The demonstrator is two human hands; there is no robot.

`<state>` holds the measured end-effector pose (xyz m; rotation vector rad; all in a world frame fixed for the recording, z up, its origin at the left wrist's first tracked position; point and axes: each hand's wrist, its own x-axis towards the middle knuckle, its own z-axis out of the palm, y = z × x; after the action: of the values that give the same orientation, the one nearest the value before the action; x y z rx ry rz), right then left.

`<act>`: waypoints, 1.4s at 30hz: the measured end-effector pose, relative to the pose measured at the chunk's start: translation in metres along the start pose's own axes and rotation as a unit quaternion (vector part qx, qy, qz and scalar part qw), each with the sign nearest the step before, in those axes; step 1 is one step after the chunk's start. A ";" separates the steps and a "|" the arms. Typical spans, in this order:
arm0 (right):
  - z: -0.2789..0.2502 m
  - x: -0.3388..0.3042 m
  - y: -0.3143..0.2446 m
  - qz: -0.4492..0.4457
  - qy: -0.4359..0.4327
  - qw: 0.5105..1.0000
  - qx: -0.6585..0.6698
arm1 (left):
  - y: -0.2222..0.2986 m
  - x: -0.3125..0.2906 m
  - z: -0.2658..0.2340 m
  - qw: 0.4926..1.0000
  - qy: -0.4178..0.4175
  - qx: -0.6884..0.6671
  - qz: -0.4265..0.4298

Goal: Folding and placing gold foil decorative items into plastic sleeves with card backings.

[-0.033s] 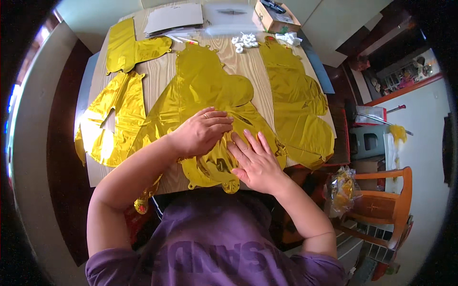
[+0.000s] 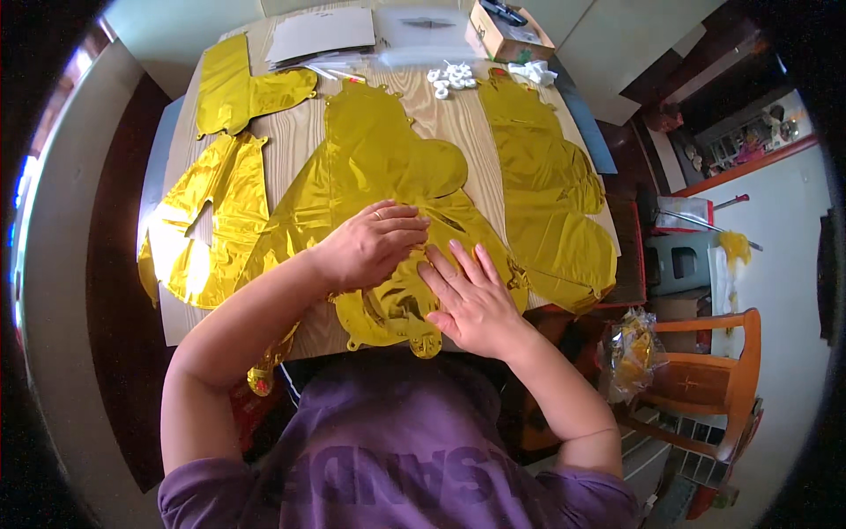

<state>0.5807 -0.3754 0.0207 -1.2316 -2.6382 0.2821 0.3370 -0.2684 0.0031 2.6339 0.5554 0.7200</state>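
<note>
Flat gold foil balloons cover much of the table, and both my hands are on the pile in the middle. My left hand (image 2: 374,245) is closed, its bent fingers held together on a gold foil balloon (image 2: 379,322); its fingertips are partly hidden. To its right, my right hand (image 2: 471,295) lies flat on the same crinkled foil with fingers spread. Beyond my hands stretches a larger, mostly smooth foil balloon (image 2: 370,150). Left of it lies a shiny, triangular foil balloon (image 2: 238,176) with an opening in it. On the right is another long foil balloon (image 2: 542,194).
An L-shaped foil balloon (image 2: 225,84) lies far left. Along the back are grey-white sheets (image 2: 324,33), a clear plastic case (image 2: 423,28), white ribbon rolls (image 2: 451,79) and a wooden box (image 2: 508,37). A wooden chair (image 2: 705,379) with a clear bag (image 2: 633,348) stands right.
</note>
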 end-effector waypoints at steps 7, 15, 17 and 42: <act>-0.018 0.010 0.003 -0.009 -0.020 1.000 0.021 | -0.016 -0.017 -0.024 0.991 0.083 0.042 -0.101; -0.051 0.101 0.082 0.231 0.087 0.954 0.169 | -0.025 -0.023 -0.031 0.980 0.099 0.084 -0.152; -0.038 0.124 0.105 0.298 0.070 0.951 0.046 | -0.024 -0.023 -0.030 0.977 0.107 0.092 -0.158; 0.011 0.134 0.100 -0.013 0.180 0.983 -0.012 | -0.024 -0.026 -0.025 0.970 0.115 0.093 -0.191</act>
<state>0.5669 -0.2095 -0.0014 -1.1327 -2.3485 0.0180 0.2964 -0.2541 0.0030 2.5044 1.2119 0.8876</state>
